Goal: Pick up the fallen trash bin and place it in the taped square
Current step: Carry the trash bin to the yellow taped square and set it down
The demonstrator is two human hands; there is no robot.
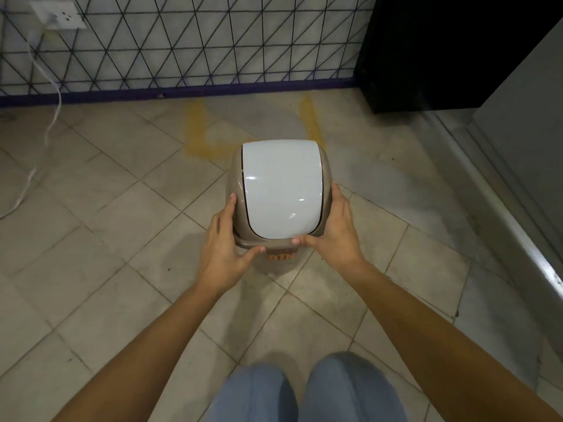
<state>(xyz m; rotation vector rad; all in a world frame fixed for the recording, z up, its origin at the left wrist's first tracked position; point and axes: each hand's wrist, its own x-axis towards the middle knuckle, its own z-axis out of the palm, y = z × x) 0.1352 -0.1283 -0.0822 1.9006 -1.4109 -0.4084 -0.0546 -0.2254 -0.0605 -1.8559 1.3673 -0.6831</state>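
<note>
Your left hand [227,239] and right hand [332,229] clasp upright beige plastic bin with white swing lid [280,190]; carry step. Next: set inside yellow taped square [198,129] ahead.

Both bare arms reach forward, the left hand [225,248] and right hand [333,229] facing each other, fingers [227,208] curled inward, thumbs pointing toward one another, knees below.

Bin [325,178]: smooth taupe plastic, semi-matt. Lid [281,190]: glossy white plastic with small bright highlights. Floor [100,248]: matt beige tiles, scuffed and stained. Tape [195,129]: worn yellow, patchy and dull. Wall [182,41]: pale surface printed with dark triangular lines. Trousers [350,391]: soft blue cloth.
</note>
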